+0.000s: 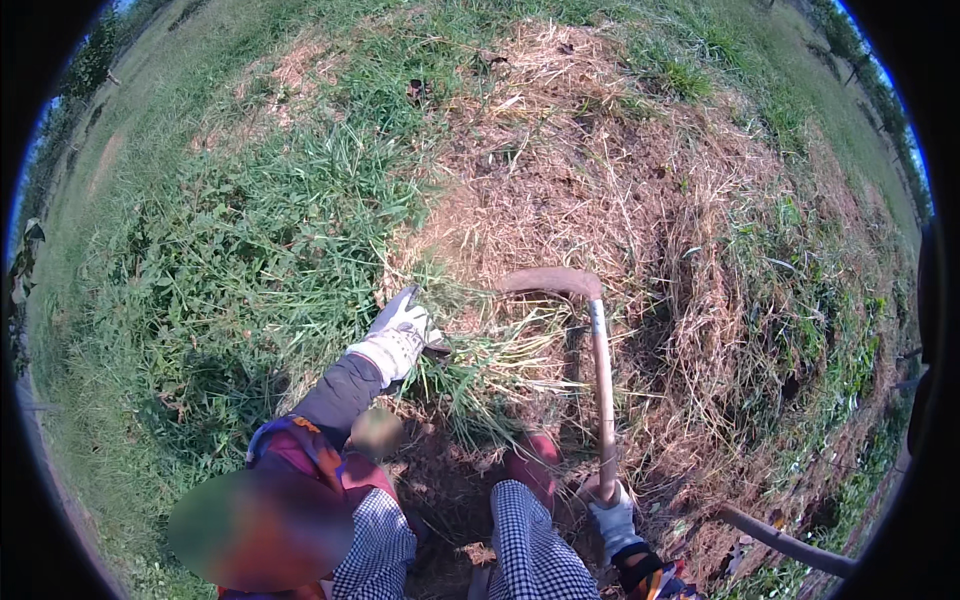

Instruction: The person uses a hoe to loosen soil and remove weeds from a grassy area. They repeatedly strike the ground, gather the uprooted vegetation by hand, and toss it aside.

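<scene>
My left hand (398,335), in a white glove with grey fingertips, is low over the ground at the edge of the standing green grass (290,240). Its fingers are closed round a bunch of grass (490,370), whose cut-looking pale stems point right. In a white glove as well, my right hand (614,520) is wrapped round the lower end of the wooden handle of a sickle (603,390). The sickle's rusty curved blade (550,281) points left, apart from my left hand, above the dry straw. My sleeve partly hides the right wrist.
Dry straw and bare soil (600,180) spread ahead and to the right. My red shoes (532,465) stand close below the grass bunch. A curved pole (790,540) lies at the lower right. Leafy weeds (200,250) grow thick on the left.
</scene>
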Available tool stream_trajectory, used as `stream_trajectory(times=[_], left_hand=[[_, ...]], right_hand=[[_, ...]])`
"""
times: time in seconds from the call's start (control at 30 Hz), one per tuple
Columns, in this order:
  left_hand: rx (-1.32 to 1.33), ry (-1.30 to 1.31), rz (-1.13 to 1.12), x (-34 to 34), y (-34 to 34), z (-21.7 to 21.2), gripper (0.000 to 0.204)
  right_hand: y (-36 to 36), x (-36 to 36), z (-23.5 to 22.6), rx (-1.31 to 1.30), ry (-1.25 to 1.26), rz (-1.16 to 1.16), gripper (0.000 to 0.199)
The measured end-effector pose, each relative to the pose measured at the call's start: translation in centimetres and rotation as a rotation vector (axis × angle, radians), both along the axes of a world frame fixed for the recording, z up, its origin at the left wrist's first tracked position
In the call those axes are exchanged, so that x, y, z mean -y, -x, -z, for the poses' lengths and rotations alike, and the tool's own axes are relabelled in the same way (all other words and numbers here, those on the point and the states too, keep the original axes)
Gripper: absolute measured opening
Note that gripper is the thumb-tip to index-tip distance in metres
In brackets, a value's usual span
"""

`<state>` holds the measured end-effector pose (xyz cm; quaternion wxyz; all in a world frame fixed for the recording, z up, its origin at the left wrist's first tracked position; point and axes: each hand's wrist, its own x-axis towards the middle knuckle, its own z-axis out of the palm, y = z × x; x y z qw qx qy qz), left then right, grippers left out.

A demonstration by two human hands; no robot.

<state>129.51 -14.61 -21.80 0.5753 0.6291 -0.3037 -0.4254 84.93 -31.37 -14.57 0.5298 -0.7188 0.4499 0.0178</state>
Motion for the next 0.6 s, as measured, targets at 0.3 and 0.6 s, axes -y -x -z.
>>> stream_trajectory(times=[0.3,0.6], left_hand=[[0.855,0.047,0.179,-1.1,-1.1,2.2,0.047],[0.481,-0.307,0.106,0.1,1.0,-1.3,0.041]], right_hand=[[-11.2,2.8,-2.8,0.089,0.046,0.081,0.026],[7.2,-2.4,-2.5,-0.226,0.065,-0.080,0.032]])
